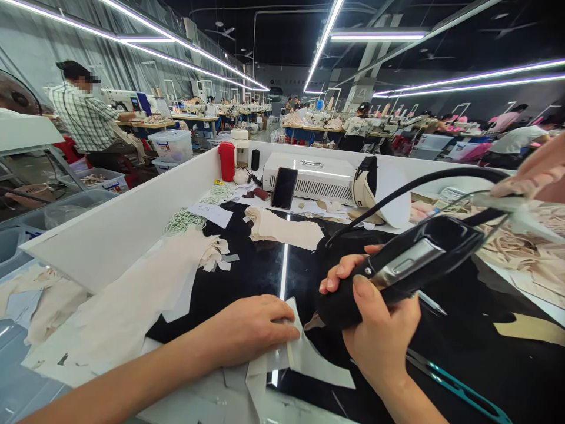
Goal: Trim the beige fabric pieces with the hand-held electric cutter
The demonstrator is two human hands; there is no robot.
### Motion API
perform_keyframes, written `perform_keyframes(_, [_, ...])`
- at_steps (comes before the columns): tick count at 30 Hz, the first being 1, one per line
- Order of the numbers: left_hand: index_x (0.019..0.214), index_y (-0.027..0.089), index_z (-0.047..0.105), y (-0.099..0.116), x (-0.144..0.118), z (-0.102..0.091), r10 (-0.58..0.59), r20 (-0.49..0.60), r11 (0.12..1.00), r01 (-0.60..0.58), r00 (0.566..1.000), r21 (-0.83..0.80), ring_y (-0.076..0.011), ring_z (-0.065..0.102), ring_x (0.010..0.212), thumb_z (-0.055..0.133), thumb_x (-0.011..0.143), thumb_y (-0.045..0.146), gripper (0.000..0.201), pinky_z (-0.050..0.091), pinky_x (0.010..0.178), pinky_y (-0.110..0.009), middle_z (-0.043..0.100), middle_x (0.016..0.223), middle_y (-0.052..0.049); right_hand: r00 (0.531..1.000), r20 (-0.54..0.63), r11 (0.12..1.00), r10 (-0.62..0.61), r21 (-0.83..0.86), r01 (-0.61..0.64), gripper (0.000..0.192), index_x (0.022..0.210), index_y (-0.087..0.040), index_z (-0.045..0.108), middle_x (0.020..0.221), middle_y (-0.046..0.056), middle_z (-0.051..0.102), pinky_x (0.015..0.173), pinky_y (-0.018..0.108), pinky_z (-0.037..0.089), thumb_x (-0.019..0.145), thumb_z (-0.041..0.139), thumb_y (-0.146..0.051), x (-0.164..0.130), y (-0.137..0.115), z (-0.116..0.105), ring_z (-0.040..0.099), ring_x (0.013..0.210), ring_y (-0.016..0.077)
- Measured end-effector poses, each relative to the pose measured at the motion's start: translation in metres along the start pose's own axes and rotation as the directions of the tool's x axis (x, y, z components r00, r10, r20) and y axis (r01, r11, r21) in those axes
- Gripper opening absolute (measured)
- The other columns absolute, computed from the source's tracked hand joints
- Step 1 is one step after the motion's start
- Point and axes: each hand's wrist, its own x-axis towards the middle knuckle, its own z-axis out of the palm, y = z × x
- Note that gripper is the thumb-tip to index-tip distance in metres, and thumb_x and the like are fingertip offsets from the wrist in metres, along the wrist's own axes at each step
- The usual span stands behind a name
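My right hand [379, 330] is wrapped around a black corded hand-held tool [339, 300] with a silver panel on its body. The tool's narrow tip points down and left, close to a cream fabric piece [320, 362] on the glossy black board [260, 277]. My left hand [260, 324] lies palm down, with thumb and forefinger apart, pressing on the upper end of that piece. Whether the tip touches the fabric I cannot tell.
Teal-handled tweezers [463, 388] and a pen [431, 304] lie at right. Cream fabric stacks [286, 229] lie ahead, near a phone [285, 188] and a white vented machine [309, 176]. The tool's cable [410, 188] arches up right, near another hand [538, 171].
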Motion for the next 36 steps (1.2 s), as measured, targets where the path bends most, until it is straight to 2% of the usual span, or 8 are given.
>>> perform_keyframes(5, [0.12, 0.021, 0.072, -0.002, -0.003, 0.002, 0.042, -0.019, 0.999, -0.042, 0.999, 0.015, -0.021, 0.07, 0.109, 0.051, 0.112, 0.016, 0.023, 0.052, 0.104, -0.031, 0.071, 0.123, -0.008, 0.999, -0.018, 0.999, -0.038, 0.019, 0.039, 0.037, 0.116, -0.027, 0.063, 0.082, -0.005, 0.067, 0.06, 0.031, 0.059, 0.086, 0.084, -0.032, 0.0, -0.005, -0.001, 0.065, 0.062, 0.0145])
perform_keyframes(12, [0.124, 0.02, 0.072, -0.002, -0.004, 0.001, 0.064, -0.019, 0.998, -0.064, 0.998, 0.012, -0.0235, 0.07, 0.113, 0.048, 0.111, 0.013, 0.027, 0.055, 0.105, -0.036, 0.07, 0.126, -0.011, 0.999, 0.02, 1.0, -0.028, 0.007, 0.028, 0.035, 0.117, -0.029, 0.063, 0.085, -0.004, 0.067, 0.062, 0.031, 0.06, 0.089, 0.083, -0.031, -0.006, -0.004, -0.006, 0.066, 0.064, 0.0144])
perform_keyframes(16, [0.122, 0.021, 0.072, -0.002, -0.004, 0.0, 0.055, -0.026, 0.998, -0.054, 0.998, 0.03, -0.023, 0.07, 0.112, 0.05, 0.11, 0.011, 0.027, 0.057, 0.102, -0.034, 0.07, 0.126, -0.011, 1.0, 0.014, 1.0, -0.002, -0.004, 0.002, 0.034, 0.116, -0.029, 0.063, 0.084, -0.004, 0.068, 0.063, 0.032, 0.061, 0.089, 0.083, -0.03, -0.007, -0.005, -0.006, 0.067, 0.064, 0.0144])
perform_keyframes(23, [0.119, 0.013, 0.071, 0.003, 0.0, -0.006, 0.082, -0.066, 0.997, -0.081, 0.994, 0.008, -0.0247, 0.069, 0.113, 0.052, 0.106, 0.005, 0.024, 0.056, 0.106, -0.038, 0.072, 0.121, -0.013, 0.998, -0.065, 0.999, -0.025, 0.025, 0.027, 0.037, 0.111, -0.027, 0.067, 0.078, -0.004, 0.069, 0.058, 0.029, 0.062, 0.082, 0.09, -0.033, -0.006, -0.028, -0.013, 0.066, 0.06, 0.0145])
perform_keyframes(26, [0.118, 0.012, 0.07, 0.015, 0.006, -0.006, 0.027, -0.073, 0.999, -0.031, 0.997, -0.044, -0.0222, 0.069, 0.109, 0.056, 0.104, 0.005, 0.021, 0.059, 0.099, -0.033, 0.071, 0.119, -0.012, 0.998, -0.064, 1.0, -0.022, 0.015, 0.023, 0.039, 0.109, -0.027, 0.069, 0.076, -0.004, 0.069, 0.056, 0.028, 0.062, 0.079, 0.093, -0.035, -0.01, -0.037, -0.02, 0.066, 0.059, 0.0148])
perform_keyframes(30, [0.116, 0.015, 0.069, 0.03, 0.014, 0.001, -0.022, 0.006, 0.996, 0.022, 1.0, -0.087, -0.0195, 0.068, 0.099, 0.058, 0.104, 0.005, 0.019, 0.059, 0.088, -0.029, 0.071, 0.112, -0.007, 0.999, -0.046, 1.0, -0.021, -0.005, 0.02, 0.038, 0.108, -0.026, 0.069, 0.076, -0.003, 0.07, 0.056, 0.029, 0.063, 0.08, 0.094, -0.037, -0.019, -0.043, -0.03, 0.067, 0.06, 0.0154])
perform_keyframes(36, [0.11, 0.015, 0.067, 0.034, 0.008, 0.004, -0.03, 0.045, 0.996, 0.033, 0.999, -0.08, -0.0194, 0.066, 0.097, 0.054, 0.104, 0.004, 0.019, 0.057, 0.082, -0.028, 0.068, 0.108, -0.006, 0.999, -0.03, 0.998, -0.033, -0.052, 0.031, 0.036, 0.113, -0.028, 0.067, 0.081, -0.002, 0.069, 0.06, 0.032, 0.064, 0.086, 0.089, -0.037, -0.026, -0.04, -0.038, 0.067, 0.063, 0.0164])
